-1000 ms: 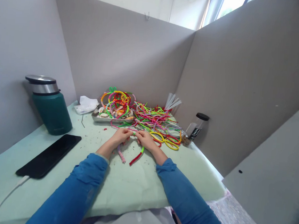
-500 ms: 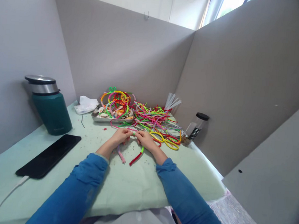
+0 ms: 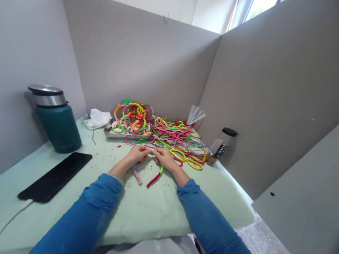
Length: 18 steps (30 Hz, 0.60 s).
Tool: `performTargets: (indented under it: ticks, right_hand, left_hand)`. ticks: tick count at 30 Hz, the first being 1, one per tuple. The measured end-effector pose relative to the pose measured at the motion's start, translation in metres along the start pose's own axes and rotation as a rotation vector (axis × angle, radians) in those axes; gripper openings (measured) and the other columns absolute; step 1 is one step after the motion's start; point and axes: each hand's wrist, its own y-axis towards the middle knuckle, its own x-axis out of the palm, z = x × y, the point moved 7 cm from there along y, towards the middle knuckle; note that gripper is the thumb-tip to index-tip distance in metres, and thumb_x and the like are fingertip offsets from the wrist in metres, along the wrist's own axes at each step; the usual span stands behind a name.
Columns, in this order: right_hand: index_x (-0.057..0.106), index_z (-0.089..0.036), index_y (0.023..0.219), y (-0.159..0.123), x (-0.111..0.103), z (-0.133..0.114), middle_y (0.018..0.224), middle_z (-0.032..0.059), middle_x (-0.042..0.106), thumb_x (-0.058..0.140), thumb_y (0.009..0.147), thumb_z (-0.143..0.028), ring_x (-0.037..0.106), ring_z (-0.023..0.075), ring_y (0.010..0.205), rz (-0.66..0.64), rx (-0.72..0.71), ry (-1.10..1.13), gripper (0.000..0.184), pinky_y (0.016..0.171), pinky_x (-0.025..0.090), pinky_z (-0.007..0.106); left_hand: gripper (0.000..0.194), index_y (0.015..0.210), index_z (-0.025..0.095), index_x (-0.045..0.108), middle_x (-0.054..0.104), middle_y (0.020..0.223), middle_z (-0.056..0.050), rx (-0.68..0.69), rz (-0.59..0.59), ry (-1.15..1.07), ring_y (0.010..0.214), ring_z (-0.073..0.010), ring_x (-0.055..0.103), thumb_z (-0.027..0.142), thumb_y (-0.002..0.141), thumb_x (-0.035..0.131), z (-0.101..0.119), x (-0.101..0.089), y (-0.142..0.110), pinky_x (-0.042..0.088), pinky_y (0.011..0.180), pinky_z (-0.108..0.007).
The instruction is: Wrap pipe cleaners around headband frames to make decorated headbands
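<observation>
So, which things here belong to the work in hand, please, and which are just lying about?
Likely in the work:
fuzzy strip, in the left hand and right hand
pile of stems
bent loops

Likely lying about:
phone
teal bottle
tissue pack

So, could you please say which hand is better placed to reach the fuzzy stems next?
Probably the right hand: it's nearer the fuzzy stems, though, like the left hand, it holds the multicoloured band.

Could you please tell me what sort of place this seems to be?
Probably a partitioned craft workstation: grey panels enclose a cloth-covered table, which bears a heap of colourful fuzzy stems and a metal tray with looped pieces.
</observation>
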Motion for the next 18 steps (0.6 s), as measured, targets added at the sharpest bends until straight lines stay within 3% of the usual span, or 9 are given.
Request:
performTargets:
  ticks: [18]
  right_hand:
    - [0.052, -0.016, 0.061, -0.0013, -0.0001, -0.0029, 0.047, -0.0045, 0.047, 0.047, 0.083, -0.031, 0.042, 0.0086, 0.044, 0.000, 0.006, -0.011, 0.027, 0.046, 0.031, 0.020]
  left_hand:
    - [0.033, 0.063, 0.015, 0.054, 0.050, 0.047, 0.004, 0.009, 0.001, -0.006, 0.033, -0.0058, 0.036, 0.047, 0.070, 0.061, 0.0016, 0.0005, -0.0007, 0.032, 0.035, -0.020]
